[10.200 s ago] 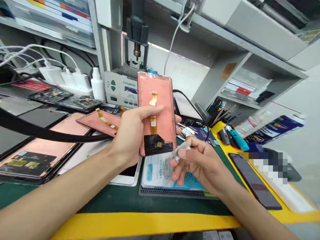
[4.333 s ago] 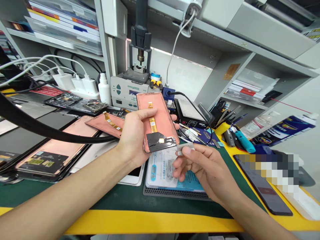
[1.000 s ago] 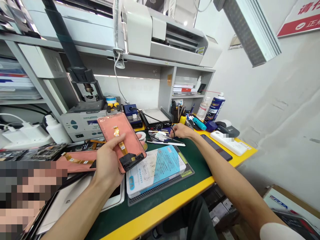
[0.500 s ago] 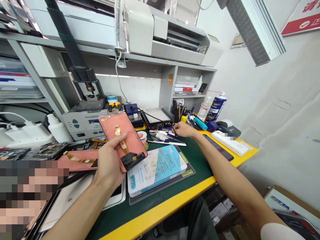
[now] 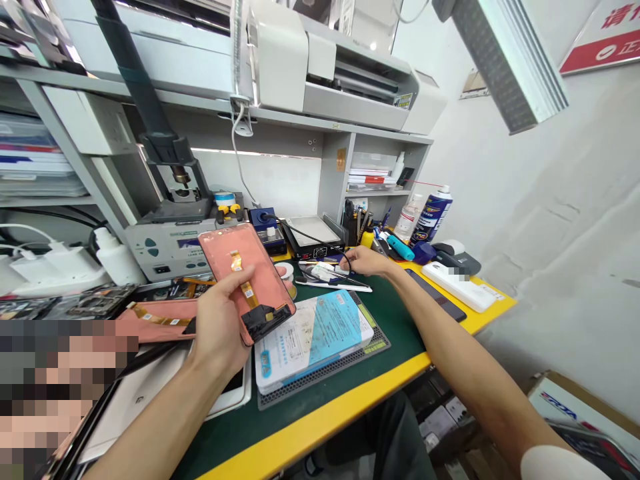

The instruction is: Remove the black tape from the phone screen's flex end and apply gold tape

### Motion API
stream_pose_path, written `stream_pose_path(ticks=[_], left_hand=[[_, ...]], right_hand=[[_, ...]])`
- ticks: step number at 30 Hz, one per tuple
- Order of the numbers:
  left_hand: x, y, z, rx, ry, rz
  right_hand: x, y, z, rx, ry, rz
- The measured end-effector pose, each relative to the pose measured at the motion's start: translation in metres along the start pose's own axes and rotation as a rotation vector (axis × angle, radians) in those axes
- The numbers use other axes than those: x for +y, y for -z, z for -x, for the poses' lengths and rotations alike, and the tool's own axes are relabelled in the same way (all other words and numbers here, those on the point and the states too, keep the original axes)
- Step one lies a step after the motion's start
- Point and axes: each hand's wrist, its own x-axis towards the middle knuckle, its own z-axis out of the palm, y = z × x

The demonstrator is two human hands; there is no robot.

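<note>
My left hand (image 5: 223,317) holds a pinkish phone screen panel (image 5: 235,247) tilted up, its thumb over the flex cable (image 5: 249,291). My right hand (image 5: 364,261) reaches to the back of the bench among small tools, its fingers bent together beside a black cable; whatever they grip is too small to make out. Just in front lie a white pen-like tool (image 5: 345,287) and small white items. Below and between the hands, a blue and white box (image 5: 320,337) rests on a grey perforated mat (image 5: 383,341).
A second pink panel (image 5: 165,313) and a white tablet (image 5: 240,395) lie at left. Behind stand a grey station (image 5: 163,250), a hot plate (image 5: 316,233), a yellow bottle (image 5: 368,237) and a spray can (image 5: 431,215). A dark phone (image 5: 440,297) lies right.
My right hand has shifted slightly left among the tools. The left hand and its panel have barely moved.
</note>
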Motion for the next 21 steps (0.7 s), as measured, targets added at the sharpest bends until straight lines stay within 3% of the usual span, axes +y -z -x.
stream_pose_path(ticks=[9, 21], left_hand=[[0.0009, -0.0024, 0.0018, 0.011, 0.016, -0.018], [-0.0014, -0.0044, 0.0011, 0.014, -0.008, 0.011]], right_hand=[[0.0033, -0.0005, -0.0077, 0.166, -0.098, 0.142], [0.0053, -0.0013, -0.0094, 0.183, -0.211, 0.164]])
